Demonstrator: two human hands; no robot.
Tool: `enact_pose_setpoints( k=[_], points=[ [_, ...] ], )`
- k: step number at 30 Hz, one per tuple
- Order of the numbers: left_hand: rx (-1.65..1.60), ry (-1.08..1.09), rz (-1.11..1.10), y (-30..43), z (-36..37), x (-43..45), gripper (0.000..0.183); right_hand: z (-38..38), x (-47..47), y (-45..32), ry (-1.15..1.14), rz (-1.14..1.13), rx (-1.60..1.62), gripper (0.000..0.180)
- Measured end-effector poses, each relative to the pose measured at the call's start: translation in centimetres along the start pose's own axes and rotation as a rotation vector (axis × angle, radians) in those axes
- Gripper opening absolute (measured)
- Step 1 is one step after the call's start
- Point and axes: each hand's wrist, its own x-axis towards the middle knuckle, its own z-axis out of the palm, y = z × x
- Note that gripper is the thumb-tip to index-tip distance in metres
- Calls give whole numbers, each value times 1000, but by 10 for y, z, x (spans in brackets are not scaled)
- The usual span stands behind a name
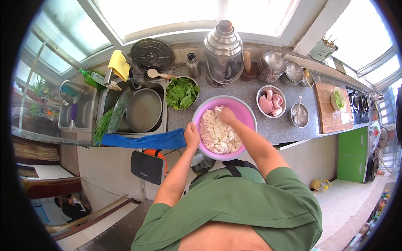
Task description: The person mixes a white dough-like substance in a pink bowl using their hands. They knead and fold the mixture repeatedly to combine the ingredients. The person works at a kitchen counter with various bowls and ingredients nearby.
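A large pink plastic basin (248, 116) with a pale rim stands at the front edge of the speckled countertop. In it lies a lumpy, shaggy mass of pale dough (220, 133). My left hand (192, 136) grips the basin's left rim, thumb at the top. My right hand (227, 115) is inside the basin, its curled fingers at the upper part of the dough; a bit of dough shows at the fingertips. Whether the fingers close on any dough cannot be told. Just right of the basin, a steel bowl (260, 112) holds pieces of raw meat (270, 102).
Left are a bowl of leafy greens (182, 93), a sink (164, 120) with a large pan (143, 109), and a blue cloth (144, 139). Behind stands a steel thermos flask (223, 53). Right are stacked steel bowls (272, 67), a small bowl with spoon (299, 115) and a wooden cutting board (326, 109).
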Motion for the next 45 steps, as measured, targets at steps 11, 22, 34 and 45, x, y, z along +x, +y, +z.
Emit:
enact_pose_setpoints(
  k=[11,22,34,45],
  points=[
    [104,48,-36,3,3,-2,37,10,-108,-8,94,-420,-71,44],
    [116,40,-34,6,2,-2,37,21,-62,35,237,204,178,65],
    [-206,308,-350,-20,24,-81,43,4,-106,-17,185,-379,124,59],
    [-64,-14,-24,-3,-6,3,38,66,-8,4,280,-75,-296,42]
  ],
)
